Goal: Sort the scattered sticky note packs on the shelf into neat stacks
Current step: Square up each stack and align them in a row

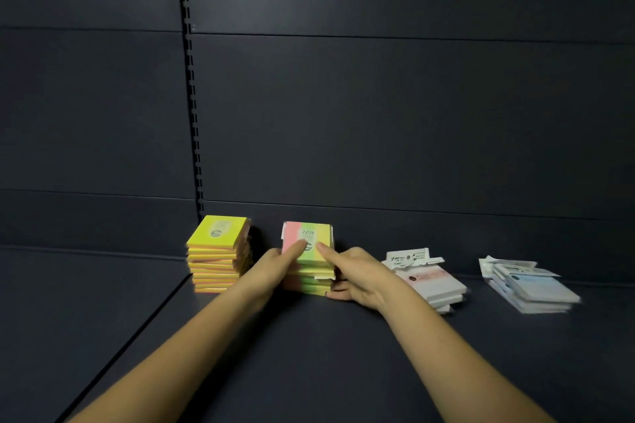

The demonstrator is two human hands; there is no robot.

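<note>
A stack of pink-and-green sticky note packs (309, 271) stands near the back of the dark shelf (309, 354), its top pack marked 2209. My left hand (275, 268) grips the stack's left side, with its thumb on the top pack. My right hand (354, 276) holds the right side, index finger on the top pack and the other fingers around the lower packs. To the left stands a taller stack of yellow packs (216, 254). To the right lie a loose pile of white-and-pink packs (429, 282) and a pile of white-and-blue packs (529, 288).
The dark back wall (378, 113) rises right behind the stacks, with a slotted upright (192, 113) above the yellow stack. A seam (137, 330) runs diagonally across the shelf on the left. Both forearms reach in from the bottom edge.
</note>
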